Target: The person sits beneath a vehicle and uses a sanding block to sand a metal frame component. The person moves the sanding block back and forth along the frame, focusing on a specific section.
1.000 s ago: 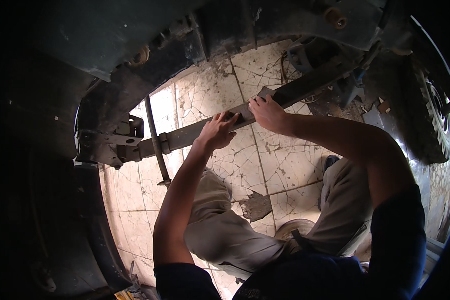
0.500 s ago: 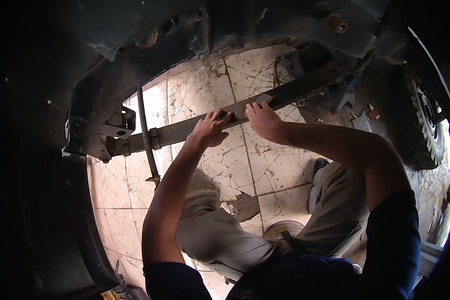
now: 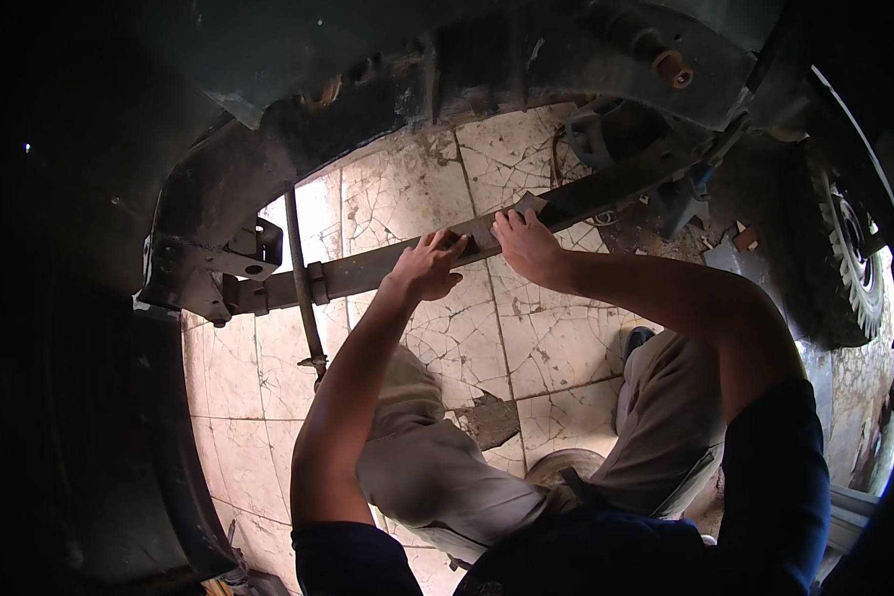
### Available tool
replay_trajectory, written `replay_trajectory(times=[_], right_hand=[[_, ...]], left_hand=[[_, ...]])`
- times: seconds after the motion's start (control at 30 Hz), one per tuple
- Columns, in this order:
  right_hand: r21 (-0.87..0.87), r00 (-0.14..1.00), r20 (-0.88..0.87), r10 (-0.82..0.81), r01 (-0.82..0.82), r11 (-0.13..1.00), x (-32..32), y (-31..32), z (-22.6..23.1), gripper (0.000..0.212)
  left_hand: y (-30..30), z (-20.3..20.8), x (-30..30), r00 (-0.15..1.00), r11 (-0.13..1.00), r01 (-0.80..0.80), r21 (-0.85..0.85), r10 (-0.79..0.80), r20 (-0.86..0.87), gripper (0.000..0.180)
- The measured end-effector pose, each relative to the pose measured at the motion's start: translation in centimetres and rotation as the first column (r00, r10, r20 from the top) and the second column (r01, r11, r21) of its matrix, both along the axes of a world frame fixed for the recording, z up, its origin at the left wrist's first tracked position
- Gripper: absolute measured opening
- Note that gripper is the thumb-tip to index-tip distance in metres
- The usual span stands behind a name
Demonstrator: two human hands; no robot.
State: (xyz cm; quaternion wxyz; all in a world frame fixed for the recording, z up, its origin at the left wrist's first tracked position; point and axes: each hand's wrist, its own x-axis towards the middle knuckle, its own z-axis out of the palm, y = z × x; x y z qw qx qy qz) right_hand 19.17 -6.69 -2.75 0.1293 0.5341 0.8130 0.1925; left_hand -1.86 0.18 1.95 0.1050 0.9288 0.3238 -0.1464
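Note:
A long, dark leaf spring (image 3: 353, 273) runs across under the vehicle, rising toward the right. My left hand (image 3: 427, 266) is bent over its middle, fingertips on the metal and thumb apart along its lower side. Close beside it, my right hand (image 3: 529, 243) presses down on the spring with bent fingers. From under those fingers sticks the corner of a thin grey-brown sheet (image 3: 533, 202), which looks like sandpaper; most of it is hidden. A brownish patch shows on the spring between the hands; I cannot tell whether it belongs to the sheet.
The dark vehicle frame (image 3: 298, 129) arches overhead, with a bracket (image 3: 258, 248) at left. A thin rod (image 3: 300, 288) crosses the spring near its left end. A tyre (image 3: 844, 263) stands at far right. Cracked tiles (image 3: 556, 338) cover the floor, with a broken patch (image 3: 490, 419) before my legs.
The whole view has shifted slightly, so everything sits a little lower and to the right. Both hands keep about the same place on the leaf spring.

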Motion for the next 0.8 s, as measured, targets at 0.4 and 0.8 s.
replay_trajectory(times=[0.4, 0.8], right_hand=[[-0.059, 1.000, -0.010, 0.002, -0.003, 0.998, -0.5, -0.3, 1.0, 0.048], [0.019, 0.998, 0.029, 0.050, -0.050, 0.999, -0.2, -1.1, 0.4, 0.045]], left_hand=[[-1.0, 0.8, 0.4, 0.999, 0.999, -0.030, 0.012, 0.031, -0.011, 0.074], [-0.4, 0.4, -0.1, 0.999, 0.999, -0.014, 0.031, 0.012, 0.051, 0.068]])
